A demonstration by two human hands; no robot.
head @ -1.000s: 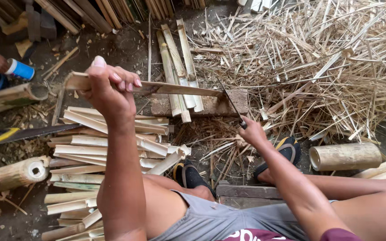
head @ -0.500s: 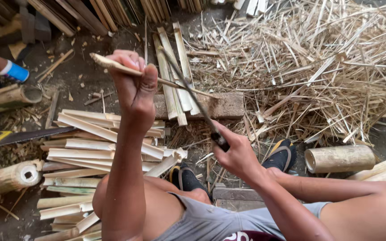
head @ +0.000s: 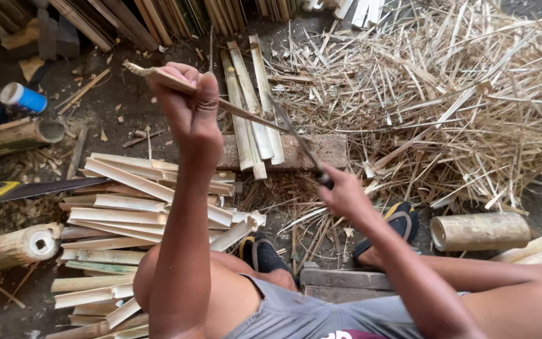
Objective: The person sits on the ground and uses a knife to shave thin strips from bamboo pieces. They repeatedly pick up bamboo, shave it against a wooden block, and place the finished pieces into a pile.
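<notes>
My left hand (head: 189, 107) is raised and closed around a long split bamboo strip (head: 246, 113) that slants down to the right. My right hand (head: 344, 193) grips the handle of a thin dark knife (head: 296, 138), whose blade lies against the strip near its lower end. Under both sits a flat wooden block (head: 321, 150) with three pale bamboo slats (head: 252, 107) lying across it. My feet in dark sandals (head: 265, 254) rest on the ground below.
A stack of split bamboo slats (head: 127, 213) lies at the left. Round bamboo sections lie at the left (head: 14, 248) and right (head: 481, 231). A large heap of thin shavings (head: 446, 94) fills the upper right. A long blade with a yellow-black handle (head: 26, 189) lies at the left.
My left hand has turned the strip from level to slanting and shifted right. My right hand has brought the knife up against the strip.
</notes>
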